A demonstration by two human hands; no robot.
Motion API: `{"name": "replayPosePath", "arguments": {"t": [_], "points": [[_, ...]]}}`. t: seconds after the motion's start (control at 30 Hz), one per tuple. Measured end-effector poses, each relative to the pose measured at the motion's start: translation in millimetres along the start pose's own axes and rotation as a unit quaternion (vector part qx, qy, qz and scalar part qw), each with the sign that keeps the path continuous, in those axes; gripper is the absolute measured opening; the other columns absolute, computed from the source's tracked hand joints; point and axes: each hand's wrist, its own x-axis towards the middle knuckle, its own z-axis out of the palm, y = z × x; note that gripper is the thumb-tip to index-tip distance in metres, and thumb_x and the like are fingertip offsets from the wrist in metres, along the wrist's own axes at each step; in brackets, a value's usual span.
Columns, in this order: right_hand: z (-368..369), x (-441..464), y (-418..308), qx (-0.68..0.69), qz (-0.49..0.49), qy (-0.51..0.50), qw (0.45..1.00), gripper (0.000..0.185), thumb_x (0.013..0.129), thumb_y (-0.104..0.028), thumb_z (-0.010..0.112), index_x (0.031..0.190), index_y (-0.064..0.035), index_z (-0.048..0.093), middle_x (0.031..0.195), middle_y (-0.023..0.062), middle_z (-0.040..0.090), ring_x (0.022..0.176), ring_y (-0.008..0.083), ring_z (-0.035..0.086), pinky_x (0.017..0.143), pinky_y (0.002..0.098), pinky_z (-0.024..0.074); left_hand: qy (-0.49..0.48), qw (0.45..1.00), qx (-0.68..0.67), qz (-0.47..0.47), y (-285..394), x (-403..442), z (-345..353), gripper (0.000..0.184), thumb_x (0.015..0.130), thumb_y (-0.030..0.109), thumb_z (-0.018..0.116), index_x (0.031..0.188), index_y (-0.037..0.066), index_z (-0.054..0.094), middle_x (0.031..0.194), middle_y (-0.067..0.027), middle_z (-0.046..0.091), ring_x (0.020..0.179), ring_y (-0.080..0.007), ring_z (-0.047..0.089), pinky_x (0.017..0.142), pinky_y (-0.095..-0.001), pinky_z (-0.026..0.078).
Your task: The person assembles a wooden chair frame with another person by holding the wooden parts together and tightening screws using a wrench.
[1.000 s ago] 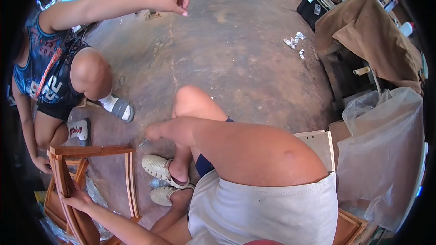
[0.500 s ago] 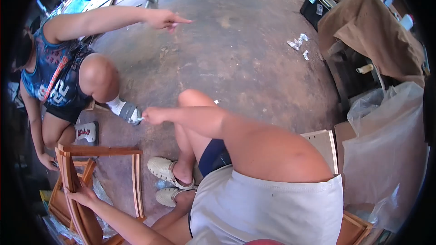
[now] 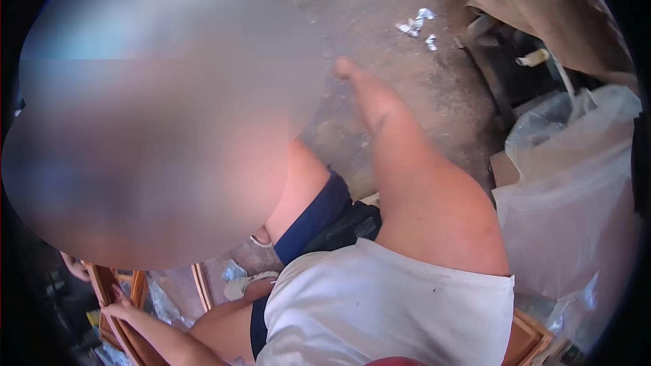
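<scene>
At the lower left, my left hand (image 3: 119, 306) grips the edge of a reddish-brown wooden frame (image 3: 105, 285), its fingers wrapped round the slat. My right arm is stretched forward over the floor, with my right hand (image 3: 344, 69) at its end near the blurred area. The fingers of that hand look drawn together, and what they hold, if anything, is too small to make out. A large blurred patch hides the upper left, including much of the wooden frame.
Part of a person's hand (image 3: 76, 268) shows beside the frame. White crumpled scraps (image 3: 415, 24) lie on the concrete floor (image 3: 369, 0). A brown cloth (image 3: 542, 7) and clear plastic sheeting (image 3: 569, 210) cover things on the right. Another wooden frame (image 3: 529, 335) is behind me.
My right hand has moved forward and to the right, away from the co-worker's foot. My left hand stays on the frame. The view has shifted, and a blur now covers the co-worker.
</scene>
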Motion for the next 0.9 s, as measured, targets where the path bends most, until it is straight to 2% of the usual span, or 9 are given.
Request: {"name": "replayPosePath", "arguments": {"t": [0.17,0.4,0.47,0.53,0.57,0.6,0.63,0.73,0.9], "points": [[106.1,-15.5,96.7,-0.013,0.093,0.005,0.996,0.025,0.079,-0.015,0.058,0.099,-0.0018,0.067,0.102,0.0233,0.064,0.097,0.0366,0.062,0.083,0.0432,0.0492,-0.065,0.996,-0.053,0.015,-2.3,43.6,-29.6,0.052,0.085,0.024,0.044,0.125,-0.009,0.045,0.122,-0.0258,0.051,0.115,-0.0403,0.05,0.095,-0.0526,0.048],[82.5,55.3,-38.2,-0.024,-0.009,-0.204,0.979,0.028,0.09,-0.011,0.045,0.112,-0.0089,0.062,0.094,0.0151,0.065,0.07,0.0256,0.063,0.057,0.0419,0.0511,-0.001,0.997,-0.046,0.065,-12.0,38.6,-0.5,0.052,0.085,0.029,0.045,0.122,-0.007,0.047,0.121,-0.0236,0.053,0.109,-0.0382,0.054,0.094,-0.052,0.046],[51.3,146.8,-66.7,-0.369,-0.287,-0.182,0.865,0.026,0.085,-0.016,0.052,0.103,-0.0044,0.066,0.096,0.017,0.067,0.086,0.0292,0.065,0.075,0.0436,0.049,0.023,0.995,-0.062,0.076,-16.1,27.6,27.3,0.047,0.083,0.027,0.047,0.117,-0.005,0.051,0.118,-0.0209,0.055,0.107,-0.0368,0.055,0.09,-0.0481,0.048],[9.2,193.0,-55.3,-0.212,-0.142,-0.186,0.949,0.03,0.085,-0.018,0.051,0.1,0.0052,0.064,0.087,0.0248,0.066,0.086,0.0336,0.066,0.069,0.0435,0.0503,0.037,0.997,-0.059,0.047,-19.5,21.0,34.8,0.044,0.085,0.03,0.046,0.116,-0.001,0.05,0.117,-0.0182,0.054,0.106,-0.0341,0.054,0.09,-0.0464,0.047],[15.7,227.7,4.4,-0.239,-0.22,-0.13,0.937,0.032,0.086,-0.019,0.05,0.1,0.0074,0.062,0.081,0.0245,0.065,0.073,0.0315,0.066,0.062,0.0441,0.0506,0.049,0.996,-0.053,0.053,-21.6,17.4,39.2,0.044,0.086,0.032,0.045,0.118,0.003,0.049,0.118,-0.0167,0.054,0.107,-0.0329,0.054,0.092,-0.0455,0.046],[3.1,217.3,27.3,-0.27,-0.05,-0.265,0.924,0.033,0.087,-0.02,0.05,0.102,0.0062,0.062,0.083,0.0238,0.064,0.071,0.0298,0.065,0.061,0.0443,0.051,0.052,0.996,-0.043,0.056,-22.1,15.3,42.8,0.044,0.086,0.033,0.045,0.119,0.004,0.049,0.119,-0.0163,0.053,0.107,-0.0325,0.054,0.093,-0.0452,0.046],[9.2,174.2,76.3,-0.272,-0.15,-0.16,0.937,0.03,0.087,-0.017,0.049,0.1,0.0057,0.062,0.087,0.024,0.065,0.071,0.0314,0.066,0.062,0.0445,0.0517,0.048,0.996,-0.039,0.058,-21.8,12.4,52.0,0.044,0.087,0.033,0.044,0.12,0.005,0.048,0.12,-0.0159,0.053,0.108,-0.032,0.054,0.093,-0.0449,0.046],[51.7,38.1,175.0,-0.294,-0.014,-0.126,0.947,0.038,0.086,-0.015,0.049,0.119,0.0037,0.055,0.113,0.0199,0.062,0.103,0.0333,0.061,0.087,0.0436,0.0491,0.06,0.994,-0.061,0.063,-24.6,10.5,52.8,0.047,0.086,0.035,0.044,0.121,0.003,0.048,0.121,-0.015,0.053,0.108,-0.0312,0.053,0.095,-0.0451,0.043],[79.0,-13.6,128.9,-0.178,0.031,-0.12,0.976,0.033,0.088,-0.014,0.047,0.115,0.0012,0.058,0.115,0.0192,0.062,0.106,0.0325,0.06,0.09,0.0436,0.0474,-0.032,0.993,-0.107,0.034,-24.5,-30.6,41.1,0.051,0.085,0.028,0.051,0.124,-0.004,0.047,0.123,-0.0195,0.052,0.112,-0.0351,0.052,0.097,-0.0451,0.046]]}}
